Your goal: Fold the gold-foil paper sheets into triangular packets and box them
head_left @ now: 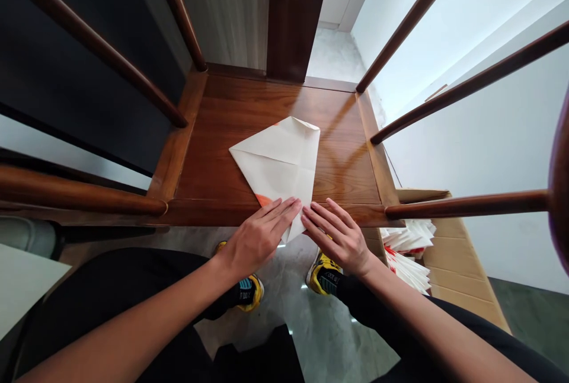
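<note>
A folded white paper (278, 160) with patches of orange-red print lies on the wooden chair seat (213, 134). Its outline is roughly kite-shaped, creased across the middle, and its near corner juts over the seat's front edge. My left hand (255, 241) rests on the paper's near part, fingers stretched out together. At the right side of that same corner, my right hand (340, 235) touches the edge with its fingers extended and slightly apart. Both thumbs are mostly hidden.
Brown wooden spindles (427, 110) rise along both sides of the seat. On the floor at the right stands an open cardboard box (462, 264) holding several folded white papers (406, 267) with red marks. Yellow shoes (320, 270) are below the seat; a pale wall (498, 152) is at right.
</note>
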Action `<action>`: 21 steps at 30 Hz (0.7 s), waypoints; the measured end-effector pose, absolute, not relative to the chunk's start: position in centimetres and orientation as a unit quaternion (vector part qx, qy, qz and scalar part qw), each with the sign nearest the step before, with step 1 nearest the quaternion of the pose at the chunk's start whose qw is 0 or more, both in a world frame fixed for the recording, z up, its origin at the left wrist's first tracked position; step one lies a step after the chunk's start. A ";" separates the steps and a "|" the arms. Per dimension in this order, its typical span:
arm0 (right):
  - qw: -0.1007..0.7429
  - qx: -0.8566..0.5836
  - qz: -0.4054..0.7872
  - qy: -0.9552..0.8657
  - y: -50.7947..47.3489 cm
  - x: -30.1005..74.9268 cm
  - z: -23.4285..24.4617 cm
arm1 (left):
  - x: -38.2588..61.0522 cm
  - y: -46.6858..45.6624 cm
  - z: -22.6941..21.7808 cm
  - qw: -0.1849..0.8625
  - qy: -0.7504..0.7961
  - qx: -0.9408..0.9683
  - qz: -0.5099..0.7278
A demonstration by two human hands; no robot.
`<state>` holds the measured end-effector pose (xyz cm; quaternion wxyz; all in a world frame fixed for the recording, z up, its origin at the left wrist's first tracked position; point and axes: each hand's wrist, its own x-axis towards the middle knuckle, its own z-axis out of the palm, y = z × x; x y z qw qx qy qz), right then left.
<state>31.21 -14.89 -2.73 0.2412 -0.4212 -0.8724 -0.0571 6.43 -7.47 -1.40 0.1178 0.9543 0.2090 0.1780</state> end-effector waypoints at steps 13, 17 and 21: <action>0.486 -0.554 0.274 -0.617 -11.5 29.4 2.1 | 8.5 -4.6 2.2 0.466 0.354 0.742 0.328; 0.532 -0.561 0.346 -0.532 -10.1 30.2 3.8 | 8.9 -3.7 3.9 0.530 0.363 0.673 0.367; 0.541 -0.555 0.361 -0.519 -9.6 31.1 4.9 | 9.2 -3.4 5.0 0.541 0.366 0.646 0.394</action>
